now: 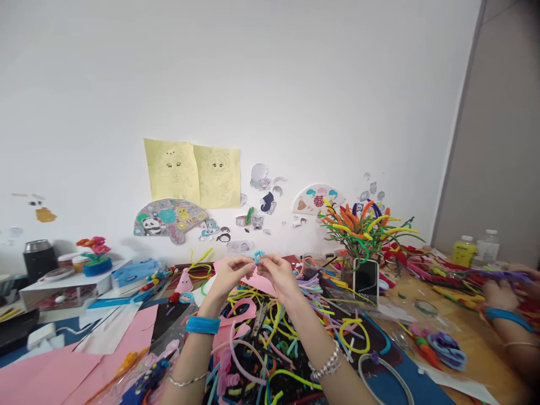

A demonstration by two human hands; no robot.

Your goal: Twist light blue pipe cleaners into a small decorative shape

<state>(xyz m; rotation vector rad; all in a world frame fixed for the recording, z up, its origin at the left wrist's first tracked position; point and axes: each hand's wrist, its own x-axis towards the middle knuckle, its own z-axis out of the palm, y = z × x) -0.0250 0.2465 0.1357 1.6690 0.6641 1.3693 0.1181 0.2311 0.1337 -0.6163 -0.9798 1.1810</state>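
Above the middle of a cluttered table, my left hand (233,275) and my right hand (276,274) meet at a small coil of blue pipe cleaner (259,257). The fingertips of both hands pinch it, one from each side. Its exact shape is partly covered by the fingers. Below my wrists lies a tangle of loose pipe cleaners (248,351) in yellow, pink, purple and green. A pair of scissors (258,319) rests among them, partly buried.
A phone (365,279) leans before a bunch of pipe-cleaner stems (367,228). At left stand a black flask (40,261) and a white shelf box (71,284). Pink paper (46,371) covers the front left. At right, another person's hands (502,292) hold purple pipe cleaner.
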